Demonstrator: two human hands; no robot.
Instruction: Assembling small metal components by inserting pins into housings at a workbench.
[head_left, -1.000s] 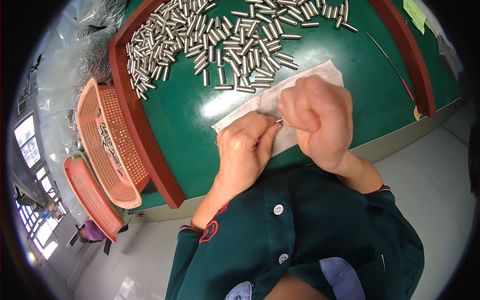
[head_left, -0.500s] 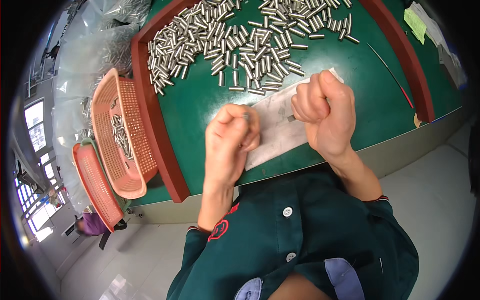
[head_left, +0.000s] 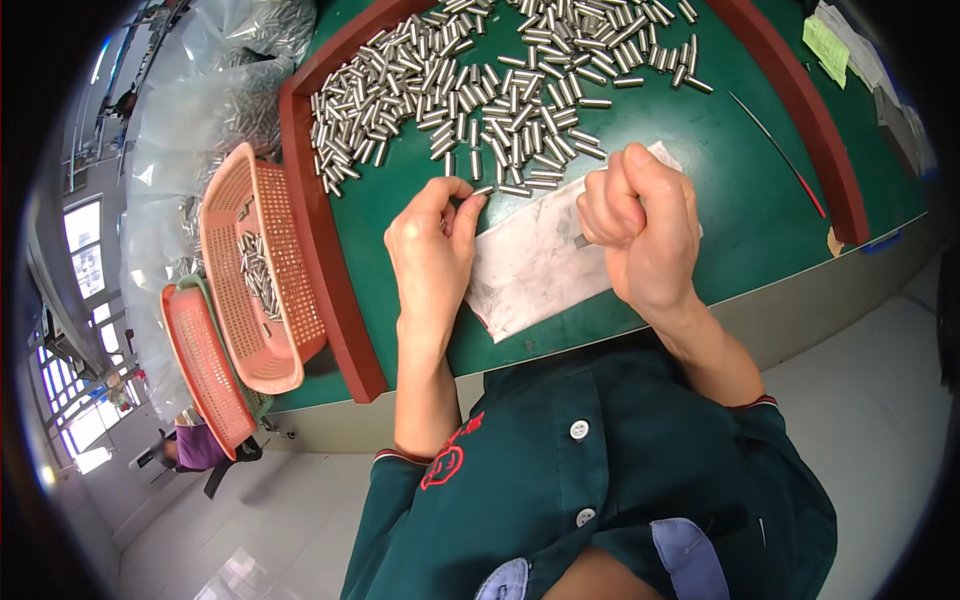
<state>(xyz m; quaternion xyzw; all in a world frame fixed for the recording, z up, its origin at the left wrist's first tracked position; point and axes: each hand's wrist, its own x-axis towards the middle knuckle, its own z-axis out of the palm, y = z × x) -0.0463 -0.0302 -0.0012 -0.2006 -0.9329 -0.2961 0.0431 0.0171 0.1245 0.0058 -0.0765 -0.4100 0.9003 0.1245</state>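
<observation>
In the head view, we see the left hand [head_left: 430,250] with its grip pinching a metal cylinder [head_left: 483,191] just beside the loose pile [head_left: 515,112] on the green surface [head_left: 760,210]. The right hand [head_left: 642,225] is curled into a fist over the pale cloth [head_left: 535,268]; we cannot tell whether it encloses anything. To the left, we see a pink basket [head_left: 297,270] with smaller metal pieces [head_left: 258,272] inside.

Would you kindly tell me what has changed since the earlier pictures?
The left hand has moved left and forward off the pale, stained cloth and now touches a shiny silver metal cylinder at the near edge of the scattered pile; whether the grip has closed is unclear. The right hand stays closed over the cloth's right end; the thin, red-handled metal rod stays put.
</observation>
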